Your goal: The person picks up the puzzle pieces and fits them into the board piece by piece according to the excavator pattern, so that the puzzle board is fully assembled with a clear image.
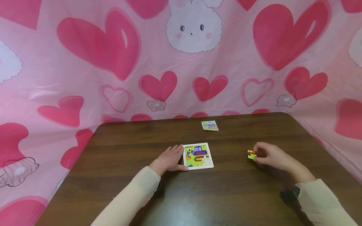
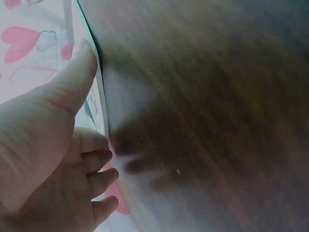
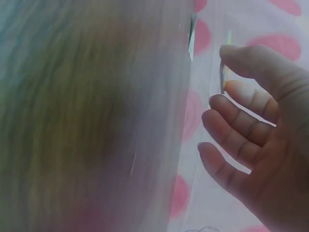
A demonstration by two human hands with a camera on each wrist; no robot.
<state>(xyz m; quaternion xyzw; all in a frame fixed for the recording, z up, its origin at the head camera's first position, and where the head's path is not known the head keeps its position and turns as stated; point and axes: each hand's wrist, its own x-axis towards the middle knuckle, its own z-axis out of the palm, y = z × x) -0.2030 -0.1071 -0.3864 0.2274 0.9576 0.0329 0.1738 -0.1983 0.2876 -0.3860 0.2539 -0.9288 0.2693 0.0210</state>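
Note:
A white-framed jigsaw puzzle board (image 1: 211, 166) with an excavator picture lies on the table; a pale gap shows at its lower right. My left hand (image 1: 168, 159) rests against the board's left edge, its fingers extended and the thumb along the near edge. In the left wrist view the left hand (image 2: 43, 140) has its thumb and fingertips at the rim. Right of the board, my right hand (image 1: 274, 157) pinches a yellow-green puzzle piece (image 1: 251, 155) between thumb and fingers, above the table. The right wrist view shows that puzzle piece (image 3: 226, 67) edge-on.
A small picture card (image 1: 210, 126) of a similar excavator lies behind the board. The dark wooden table (image 1: 192, 194) meets a pink heart-patterned cloth (image 1: 158, 62) at the back and sides. A dark band (image 1: 290, 195) sits by the right sleeve.

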